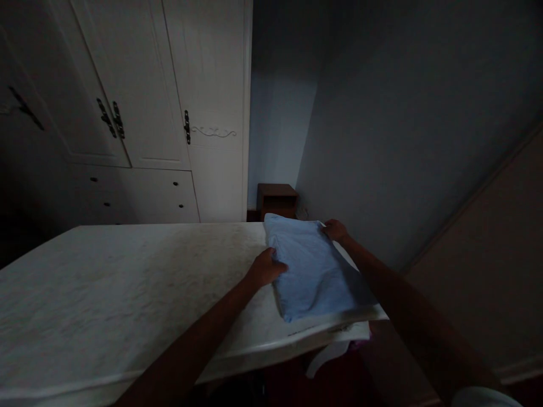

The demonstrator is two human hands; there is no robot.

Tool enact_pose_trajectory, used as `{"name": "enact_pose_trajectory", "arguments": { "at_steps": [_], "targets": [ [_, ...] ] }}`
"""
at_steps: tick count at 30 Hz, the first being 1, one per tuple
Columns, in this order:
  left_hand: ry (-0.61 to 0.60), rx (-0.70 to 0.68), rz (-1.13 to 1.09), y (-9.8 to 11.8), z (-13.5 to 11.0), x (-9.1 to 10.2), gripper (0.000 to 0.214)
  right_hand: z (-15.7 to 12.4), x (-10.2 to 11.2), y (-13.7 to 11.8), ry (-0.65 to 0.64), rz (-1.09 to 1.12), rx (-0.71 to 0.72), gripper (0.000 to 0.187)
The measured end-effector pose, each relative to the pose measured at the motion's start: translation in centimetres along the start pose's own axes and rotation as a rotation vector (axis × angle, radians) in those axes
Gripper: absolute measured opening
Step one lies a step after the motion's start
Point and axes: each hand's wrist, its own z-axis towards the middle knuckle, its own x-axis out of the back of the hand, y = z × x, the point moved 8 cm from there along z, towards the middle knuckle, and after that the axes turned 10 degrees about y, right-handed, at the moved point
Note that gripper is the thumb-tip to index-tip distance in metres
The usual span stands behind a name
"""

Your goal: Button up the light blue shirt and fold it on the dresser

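A light-blue rectangle of cloth (pixel 309 265), flat and slightly wrinkled, lies at the right end of the long white surface (pixel 106 282). I cannot tell whether it is folded fabric or a thin pillow. Along its left edge, my left hand (pixel 265 267) grips it with the thumb on top and the other fingers at the side. My right hand (pixel 335 230) is closed at its far right corner, pinching the edge. The fingertips of both hands are partly hidden by the cloth.
A white wardrobe (pixel 216 85) with dark handles stands beyond the surface. A small brown nightstand (pixel 278 191) sits in the far corner. The grey wall (pixel 403 113) runs close along the right side. Below the front edge, a curved white piece (pixel 326 357) sticks out.
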Motion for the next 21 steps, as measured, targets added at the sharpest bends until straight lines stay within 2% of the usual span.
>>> {"name": "enact_pose_trajectory", "arguments": {
  "at_steps": [3,5,7,10,12,14,17,21],
  "targets": [
    [0.099,-0.256,0.247,1.8,-1.5,0.5,0.053,-1.0,-0.2,-1.8,0.038,-0.053,0.079,0.022],
    [0.113,-0.436,0.367,3.1,-2.4,0.0,0.057,-2.9,-0.6,-3.1,0.034,-0.047,0.162,0.028],
    [0.083,-0.57,0.428,4.0,-2.4,-0.8,0.055,-6.1,-1.2,-4.5,0.009,-0.02,0.303,0.036],
    [0.051,-0.705,0.469,5.3,-0.4,-1.7,0.045,-13.0,-2.0,-6.4,-0.062,0.022,0.669,0.049],
    [0.009,-0.736,0.509,6.0,2.0,-2.6,0.043,-17.0,-2.2,-5.7,-0.096,0.008,0.767,0.055],
    [-0.084,-0.723,0.6,6.2,4.4,-4.0,0.043,-19.8,-1.9,-4.3,-0.099,-0.049,0.786,0.056],
    [-0.219,-0.666,0.69,5.5,6.9,-5.8,0.037,-22.1,-0.6,-1.6,-0.047,-0.148,0.772,0.055],
    [-0.237,-0.628,0.677,4.2,8.4,-6.4,0.034,-24.3,1.5,1.3,0.01,-0.231,0.743,0.058]
  ]
}}
